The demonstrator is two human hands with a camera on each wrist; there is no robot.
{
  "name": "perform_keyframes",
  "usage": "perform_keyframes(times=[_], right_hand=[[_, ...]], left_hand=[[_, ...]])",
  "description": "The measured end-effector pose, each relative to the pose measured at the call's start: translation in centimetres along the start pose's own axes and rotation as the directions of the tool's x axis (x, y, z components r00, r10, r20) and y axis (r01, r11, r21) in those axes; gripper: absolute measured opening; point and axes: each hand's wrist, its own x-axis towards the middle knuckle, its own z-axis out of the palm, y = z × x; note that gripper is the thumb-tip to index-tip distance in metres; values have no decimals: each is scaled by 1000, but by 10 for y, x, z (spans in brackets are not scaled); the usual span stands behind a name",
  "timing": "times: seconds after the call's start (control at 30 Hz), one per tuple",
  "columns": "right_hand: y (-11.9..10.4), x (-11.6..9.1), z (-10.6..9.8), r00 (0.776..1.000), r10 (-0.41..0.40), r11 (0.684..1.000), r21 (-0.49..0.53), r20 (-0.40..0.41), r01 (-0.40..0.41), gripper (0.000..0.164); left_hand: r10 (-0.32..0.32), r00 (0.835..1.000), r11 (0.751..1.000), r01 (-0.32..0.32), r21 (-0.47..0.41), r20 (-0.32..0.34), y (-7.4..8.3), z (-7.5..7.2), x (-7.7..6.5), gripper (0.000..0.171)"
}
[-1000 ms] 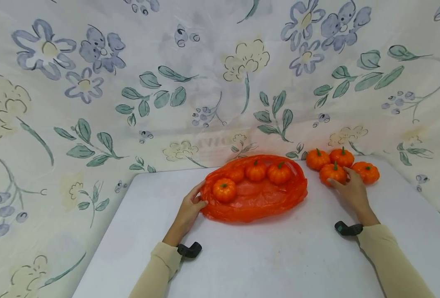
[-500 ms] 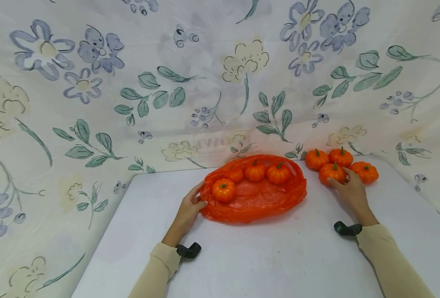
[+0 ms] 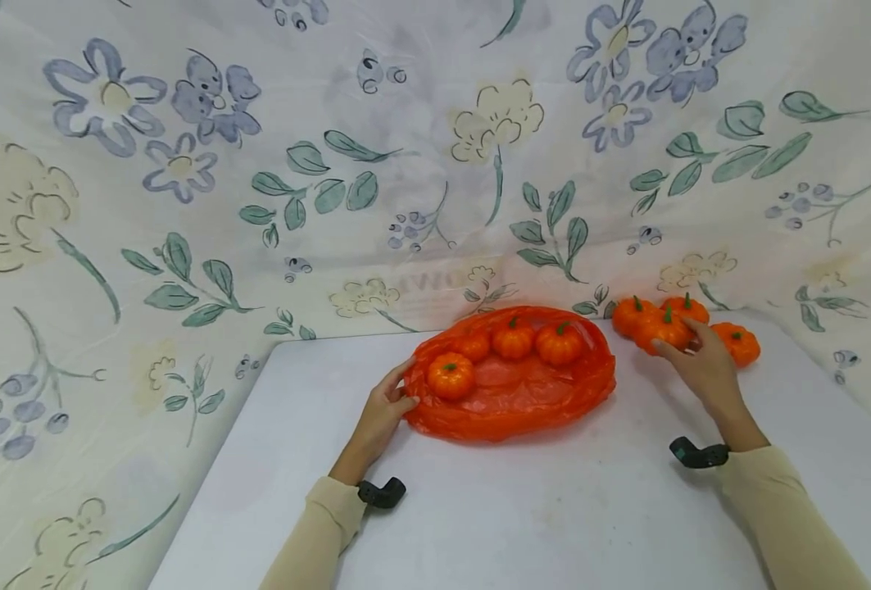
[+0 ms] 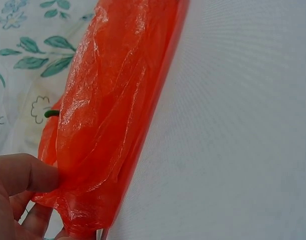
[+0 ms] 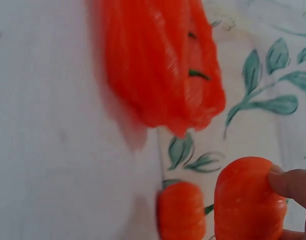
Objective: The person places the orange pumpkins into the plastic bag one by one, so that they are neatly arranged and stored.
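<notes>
My left hand holds the left rim of a red-orange plastic bag, which lies spread wide with its mouth facing up. In the left wrist view the thumb presses on the crinkled film, and fingers show beneath it. Several small orange toy pumpkins with green stems sit inside, one of them near my left hand. To the right of the bag, my right hand grips another small pumpkin between thumb and fingers. The right wrist view shows this pumpkin raised above the table.
Three more pumpkins stand close around my right hand: one at the left, one behind and one at the right. The white table ends at a flower-patterned cloth hanging behind it.
My right hand has raised its pumpkin slightly off the table, so it now overlaps the ones behind. My left hand stays at the bag's rim. The head view has shifted a little.
</notes>
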Motion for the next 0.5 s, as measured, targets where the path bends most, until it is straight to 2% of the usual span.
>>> perform_keyframes(times=[0.2, 0.33, 0.5], right_hand=[[-24, -11, 6, 998, -69, 997, 28, 0, 69, 89], [-38, -14, 15, 991, -123, 992, 35, 48, 121, 89], [-57, -15, 27, 974, -181, 983, 54, 136, 175, 86]], left_hand=[[15, 1000, 1000, -15, -20, 8, 0, 3, 1, 65], [26, 1000, 999, -25, -33, 15, 1, 1, 0, 64], [31, 998, 998, -28, -50, 55, 3, 1, -3, 64]])
